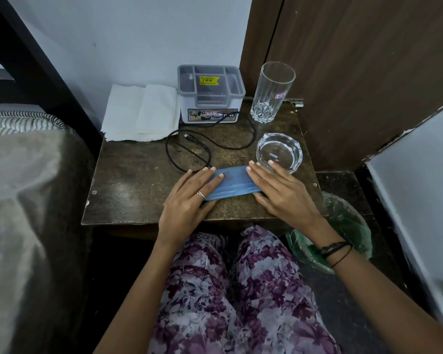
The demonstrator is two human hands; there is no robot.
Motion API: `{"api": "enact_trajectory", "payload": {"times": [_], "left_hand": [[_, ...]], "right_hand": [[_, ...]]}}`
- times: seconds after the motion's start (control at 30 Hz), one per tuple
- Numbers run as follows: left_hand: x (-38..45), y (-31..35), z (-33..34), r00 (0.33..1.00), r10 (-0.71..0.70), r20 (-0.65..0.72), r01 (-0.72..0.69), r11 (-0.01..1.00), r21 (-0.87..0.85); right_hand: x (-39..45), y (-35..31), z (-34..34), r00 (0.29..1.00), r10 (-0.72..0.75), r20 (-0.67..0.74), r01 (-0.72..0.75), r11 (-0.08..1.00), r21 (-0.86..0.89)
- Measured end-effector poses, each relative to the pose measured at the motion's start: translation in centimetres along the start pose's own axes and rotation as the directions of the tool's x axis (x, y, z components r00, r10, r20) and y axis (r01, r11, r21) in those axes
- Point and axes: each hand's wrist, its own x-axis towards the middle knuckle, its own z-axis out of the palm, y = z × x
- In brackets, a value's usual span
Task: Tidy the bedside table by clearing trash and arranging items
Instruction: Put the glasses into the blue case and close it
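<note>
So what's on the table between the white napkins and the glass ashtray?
In the head view, the black cable loops across the table between the napkins and the ashtray.

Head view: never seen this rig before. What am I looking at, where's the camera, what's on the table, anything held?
There is no robot here. A person wears one wide-angle camera on the head, so this single picture looks forward and down over their lap at a small dark bedside table.

The left hand and right hand lie flat on a blue folded piece, cloth or mask, I cannot tell. They press it against the tabletop rather than grip it.

Further back: folded white tissues at the left, a grey organiser box with a yellow price sticker, and a tall empty glass. A black cable loops across the middle. A glass ashtray sits just beyond the right fingertips.

A bin lined with a green bag stands on the floor to the right.
</note>
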Motion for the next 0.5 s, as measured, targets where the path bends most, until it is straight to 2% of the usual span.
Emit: {"api": "enact_trajectory", "payload": {"times": [0.1,0.3,0.33,0.4,0.43,0.47,0.5], "left_hand": [[-0.1,0.0,0.0,1.0,0.024,-0.004,-0.024,0.999,0.021],[-0.1,0.6,-0.6,0.999,0.011,-0.037,-0.01,1.0,0.011],[0.0,0.9,-1.0,0.998,0.002,-0.062,0.0,1.0,0.019],[0.0,1.3,-2.1,0.989,-0.036,-0.142,0.042,0.998,0.041],[0.0,1.4,-2.8,0.98,-0.058,-0.19,0.069,0.996,0.053],[-0.1,1.4,-3.5,0.969,-0.076,-0.234,0.094,0.993,0.066],[-0.2,1.3,-4.1,0.959,-0.088,-0.271,0.114,0.99,0.082]], "right_hand": [[0.0,-0.1,0.3,0.999,-0.016,-0.042,0.016,1.0,-0.005],[0.1,-0.2,-0.4,0.999,0.03,-0.027,-0.029,0.999,0.029],[0.4,-0.3,-0.7,0.997,0.075,-0.031,-0.073,0.996,0.053],[1.9,-0.9,-1.8,0.966,0.257,-0.013,-0.251,0.952,0.177],[3.1,-1.5,-2.5,0.923,0.383,0.033,-0.375,0.878,0.298],[4.5,-2.3,-3.3,0.851,0.508,0.132,-0.508,0.732,0.453],[6.0,-3.3,-3.9,0.757,0.597,0.266,-0.612,0.503,0.611]]}}
